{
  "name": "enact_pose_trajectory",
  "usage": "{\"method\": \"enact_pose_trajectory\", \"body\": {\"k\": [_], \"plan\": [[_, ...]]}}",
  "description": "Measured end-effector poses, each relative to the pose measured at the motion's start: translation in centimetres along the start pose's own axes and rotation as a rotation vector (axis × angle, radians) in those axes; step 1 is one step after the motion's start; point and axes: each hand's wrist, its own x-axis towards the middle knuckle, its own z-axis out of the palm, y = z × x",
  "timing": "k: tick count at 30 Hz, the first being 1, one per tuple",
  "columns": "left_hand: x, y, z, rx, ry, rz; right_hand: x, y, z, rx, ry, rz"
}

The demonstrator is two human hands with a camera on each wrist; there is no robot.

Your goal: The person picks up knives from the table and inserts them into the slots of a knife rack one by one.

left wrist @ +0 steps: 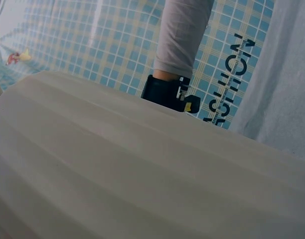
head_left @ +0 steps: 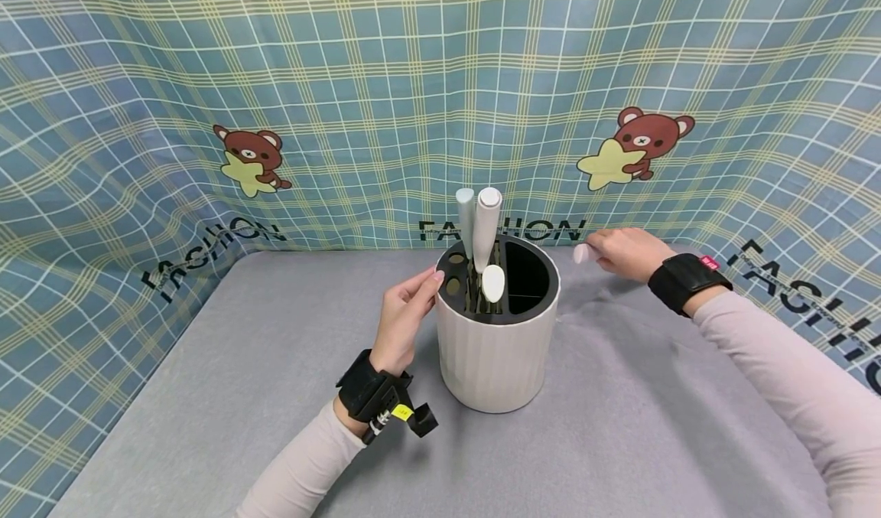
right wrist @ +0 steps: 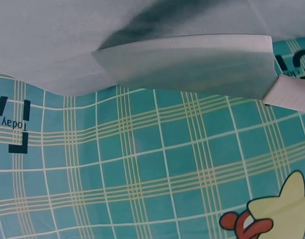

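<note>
A white ribbed knife holder with a black slotted top stands upright on the grey cloth. My left hand grips its left rim, thumb and fingertips close together there. In the left wrist view the holder's ribbed wall fills most of the picture. Upright in the slots are a light-blue handle, a thicker white handle and a white oval-ended handle. Right of the holder, my right hand grips a knife by its pale pink handle. Its broad blade shows in the right wrist view.
A blue plaid curtain with printed bears and lettering rises behind and at both sides. The grey cloth covers the table. The holder's top has a large opening on its right and round holes on its left.
</note>
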Motion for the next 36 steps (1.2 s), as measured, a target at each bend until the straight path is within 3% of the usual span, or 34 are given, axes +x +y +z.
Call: {"method": "enact_pose_trajectory", "body": {"k": [18, 36], "plan": [[0.0, 0.1, 0.0, 0.002, -0.002, -0.001, -0.5, 0.8, -2.6, 0.054, 0.103, 0.032], [0.1, 0.0, 0.1, -0.001, 0.006, -0.008, -1.6, 2.0, -4.5, 0.142, 0.205, 0.174]]}}
